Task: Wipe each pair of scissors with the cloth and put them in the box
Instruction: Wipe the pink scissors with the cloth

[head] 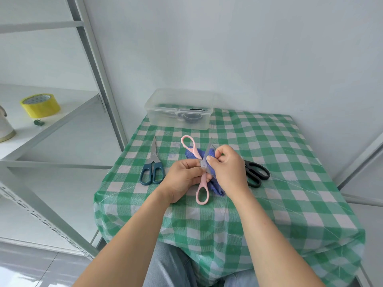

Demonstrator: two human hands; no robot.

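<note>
Pink-handled scissors (pixel 202 193) are spread open above the table's middle. My left hand (pixel 182 179) grips them near the pivot. My right hand (pixel 228 170) pinches a blue cloth (pixel 215 183) against one blade. Dark blue-handled scissors (pixel 152 171) lie shut on the checked tablecloth, left of my hands. Black-handled scissors (pixel 257 172) lie to the right, partly hidden behind my right hand. A clear plastic box (pixel 179 109) stands at the table's far edge with dark scissors inside it.
The small table wears a green and white checked cloth (pixel 290 172) and stands against a white wall. A metal shelf rack (pixel 62 112) on the left carries a yellow tape roll (pixel 40 105).
</note>
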